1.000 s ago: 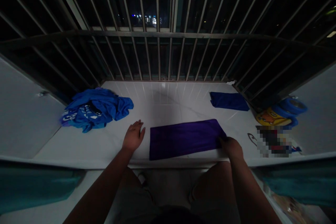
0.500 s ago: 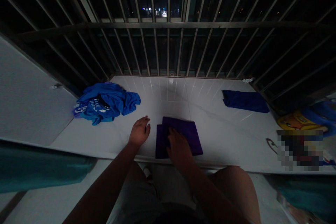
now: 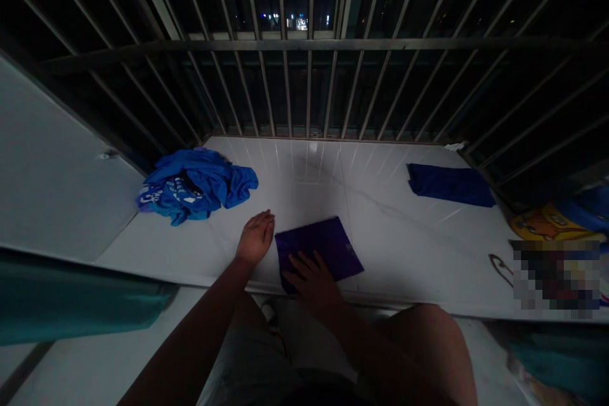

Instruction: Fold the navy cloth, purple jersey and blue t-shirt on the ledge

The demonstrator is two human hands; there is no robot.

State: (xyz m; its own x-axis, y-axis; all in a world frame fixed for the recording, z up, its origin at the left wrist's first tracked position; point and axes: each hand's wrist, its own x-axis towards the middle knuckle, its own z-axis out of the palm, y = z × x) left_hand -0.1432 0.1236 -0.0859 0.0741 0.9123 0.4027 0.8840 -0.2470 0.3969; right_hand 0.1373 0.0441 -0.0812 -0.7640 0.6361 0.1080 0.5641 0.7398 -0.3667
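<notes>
**Right hand point(image 3: 311, 282) flat on a folded purple cloth point(image 3: 328, 244), on a white tile ledge point(image 3: 380, 247)**

Right fingers point(image 3: 299, 263) spread open across the cloth's near half, gripping nothing, wrist low; flat, even contact suits smoothing a fold. Left hand point(image 3: 255, 239) just beside the cloth, palm down, fingers loosely together and empty, arm angled in from the near edge. Crumpled blue T-shirt point(image 3: 195, 187) well left of the cloth, navy towel point(image 3: 450, 185) well right, metal window bars point(image 3: 285, 89) beyond it.
</notes>
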